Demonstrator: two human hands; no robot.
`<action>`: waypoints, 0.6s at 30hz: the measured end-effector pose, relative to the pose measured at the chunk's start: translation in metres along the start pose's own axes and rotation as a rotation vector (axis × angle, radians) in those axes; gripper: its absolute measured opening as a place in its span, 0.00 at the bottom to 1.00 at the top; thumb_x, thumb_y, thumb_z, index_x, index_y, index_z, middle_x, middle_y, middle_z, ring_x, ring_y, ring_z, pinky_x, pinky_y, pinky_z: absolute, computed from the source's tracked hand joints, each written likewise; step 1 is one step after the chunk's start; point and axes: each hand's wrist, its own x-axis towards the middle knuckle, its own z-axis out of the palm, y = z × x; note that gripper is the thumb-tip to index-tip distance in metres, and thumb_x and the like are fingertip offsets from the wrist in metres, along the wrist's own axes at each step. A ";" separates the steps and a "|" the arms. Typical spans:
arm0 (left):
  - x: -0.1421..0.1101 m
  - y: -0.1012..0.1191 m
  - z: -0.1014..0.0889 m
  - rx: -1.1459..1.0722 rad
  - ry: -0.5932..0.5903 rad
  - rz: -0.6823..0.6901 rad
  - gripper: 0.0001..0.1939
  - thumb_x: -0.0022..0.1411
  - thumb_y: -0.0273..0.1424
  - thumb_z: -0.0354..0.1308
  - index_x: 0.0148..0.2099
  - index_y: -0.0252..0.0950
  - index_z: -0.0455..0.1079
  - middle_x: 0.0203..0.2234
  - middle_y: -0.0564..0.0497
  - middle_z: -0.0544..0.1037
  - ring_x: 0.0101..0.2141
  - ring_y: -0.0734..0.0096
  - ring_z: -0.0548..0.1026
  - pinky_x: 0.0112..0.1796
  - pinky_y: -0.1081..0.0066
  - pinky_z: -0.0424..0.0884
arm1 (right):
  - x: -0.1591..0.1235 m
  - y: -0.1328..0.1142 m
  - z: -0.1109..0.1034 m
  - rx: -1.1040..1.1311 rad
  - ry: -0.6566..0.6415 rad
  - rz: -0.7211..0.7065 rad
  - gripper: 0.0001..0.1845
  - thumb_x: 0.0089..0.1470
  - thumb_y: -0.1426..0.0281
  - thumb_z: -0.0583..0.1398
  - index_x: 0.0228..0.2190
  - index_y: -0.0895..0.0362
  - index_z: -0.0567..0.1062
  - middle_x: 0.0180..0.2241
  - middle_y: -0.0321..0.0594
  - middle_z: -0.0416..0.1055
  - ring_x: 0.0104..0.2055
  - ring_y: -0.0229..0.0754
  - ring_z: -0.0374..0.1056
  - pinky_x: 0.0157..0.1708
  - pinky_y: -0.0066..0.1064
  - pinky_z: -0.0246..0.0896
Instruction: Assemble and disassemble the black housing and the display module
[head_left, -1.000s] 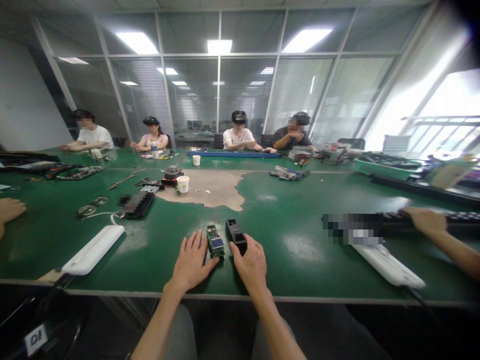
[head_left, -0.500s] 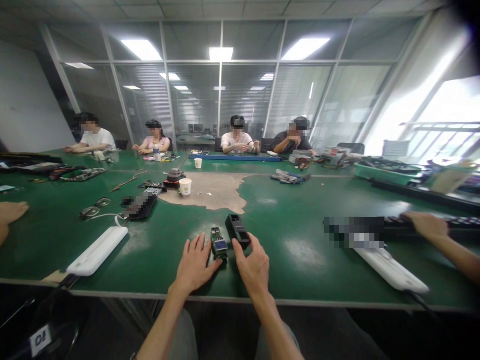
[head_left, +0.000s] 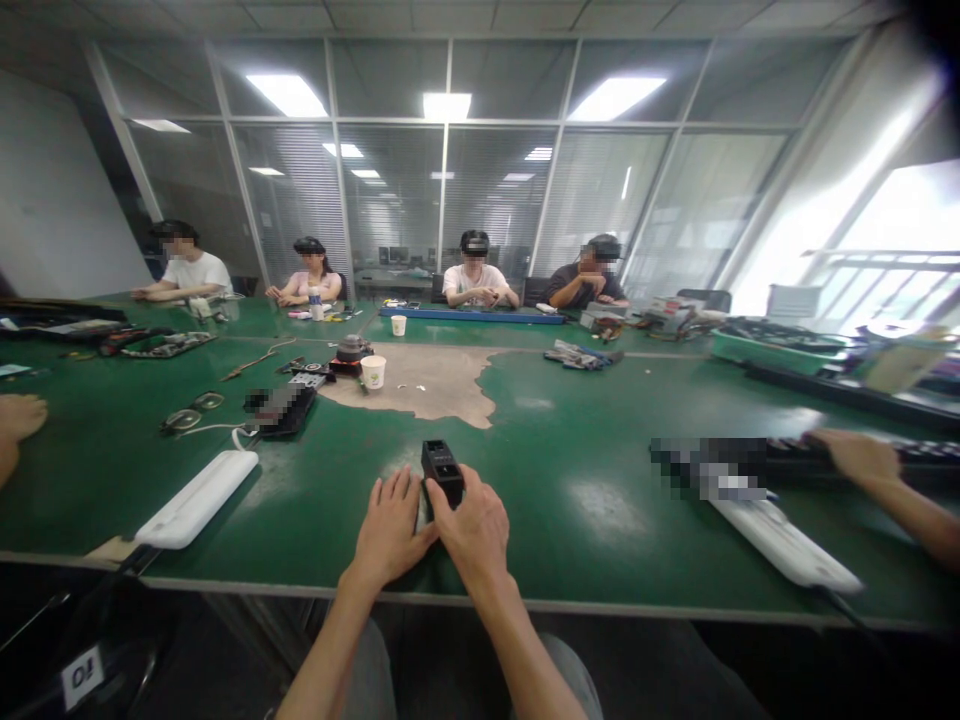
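Far side: scene closed off by a glass partition [head_left: 390, 215]. Whole middle taken up by a green table [head_left: 570, 530]. Far edge occupied by four seated people [head_left: 478, 284]. A ragged pale patch [head_left: 442, 380] is seen mid-table. Far right, a green basket [head_left: 772, 346] is filled with dark items. Near right, a long black bar [head_left: 919, 438] is touched by another person's hand [head_left: 862, 456]. White blocks [head_left: 199, 500] are laid near left and near right.

Near centre, the black case [head_left: 443, 468] is held along its right side by the right hand [head_left: 476, 522], thumb and fingers closed in around it. The left hand [head_left: 386, 528] is rested just left of the case, fingers extended, thumb stretched toward the case's near end; whether anything is gripped there cannot be told. Left, spectacles [head_left: 181, 420] are set down. A paper cup [head_left: 373, 374] is stood farther off.
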 end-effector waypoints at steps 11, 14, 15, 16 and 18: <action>0.000 -0.003 0.004 -0.085 0.088 0.016 0.36 0.58 0.35 0.50 0.67 0.28 0.50 0.67 0.37 0.48 0.66 0.54 0.47 0.63 0.51 0.47 | -0.016 0.020 0.022 0.071 0.004 -0.068 0.35 0.53 0.56 0.59 0.56 0.64 0.65 0.50 0.54 0.71 0.52 0.53 0.66 0.50 0.40 0.59; -0.002 0.000 0.002 -0.126 0.149 0.062 0.36 0.57 0.33 0.50 0.66 0.27 0.50 0.67 0.37 0.48 0.66 0.53 0.46 0.63 0.53 0.48 | -0.013 0.026 0.028 0.155 0.009 -0.105 0.40 0.53 0.54 0.59 0.59 0.67 0.60 0.54 0.57 0.67 0.56 0.53 0.64 0.53 0.42 0.57; -0.003 0.001 0.001 -0.139 0.169 0.082 0.36 0.57 0.33 0.51 0.66 0.26 0.50 0.67 0.37 0.48 0.66 0.53 0.45 0.63 0.54 0.48 | -0.012 0.027 0.029 0.172 0.005 -0.102 0.40 0.53 0.54 0.58 0.59 0.66 0.61 0.54 0.57 0.67 0.55 0.53 0.64 0.54 0.43 0.57; -0.003 0.003 -0.001 -0.149 0.186 0.097 0.36 0.58 0.34 0.51 0.66 0.25 0.50 0.67 0.37 0.47 0.67 0.53 0.44 0.63 0.54 0.49 | -0.012 0.028 0.030 0.181 -0.003 -0.097 0.38 0.54 0.54 0.58 0.58 0.65 0.62 0.53 0.56 0.68 0.55 0.53 0.65 0.54 0.43 0.58; -0.003 0.006 -0.005 -0.152 0.190 0.097 0.36 0.58 0.33 0.50 0.66 0.24 0.50 0.67 0.36 0.47 0.67 0.53 0.43 0.63 0.55 0.50 | -0.012 0.029 0.030 0.183 -0.031 -0.092 0.33 0.55 0.55 0.57 0.56 0.63 0.65 0.52 0.54 0.70 0.53 0.52 0.67 0.53 0.43 0.59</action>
